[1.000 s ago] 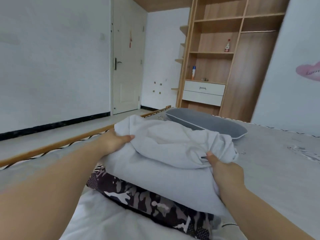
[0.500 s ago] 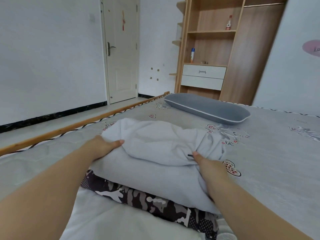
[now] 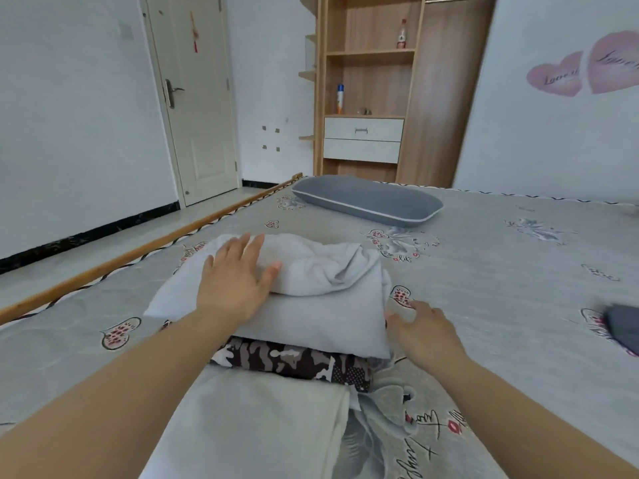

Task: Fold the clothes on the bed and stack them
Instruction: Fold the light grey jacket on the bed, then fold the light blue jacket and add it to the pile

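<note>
The folded light grey garment (image 3: pixel 311 316) tops a stack on the bed (image 3: pixel 501 271), lying over a camouflage garment (image 3: pixel 294 363). Her left hand (image 3: pixel 235 281) presses flat on the grey garment, fingers spread. The right hand (image 3: pixel 425 330) touches the garment's right edge, fingers loosely apart; a grey pillow (image 3: pixel 366 200) lies beyond.

My left hand (image 3: pixel 235 281) lies flat on top of the folded garment (image 3: pixel 311 305), which sits on the patterned garment (image 3: pixel 294 361); both rest on the bed (image 3: pixel 501 278). My right hand (image 3: pixel 425 333) is just right of the stack, at its near right corner. The pillow (image 3: pixel 366 200) lies beyond my fingertips. Another cloth (image 3: pixel 256 426) lies below my wrists, nearer me.
</note>
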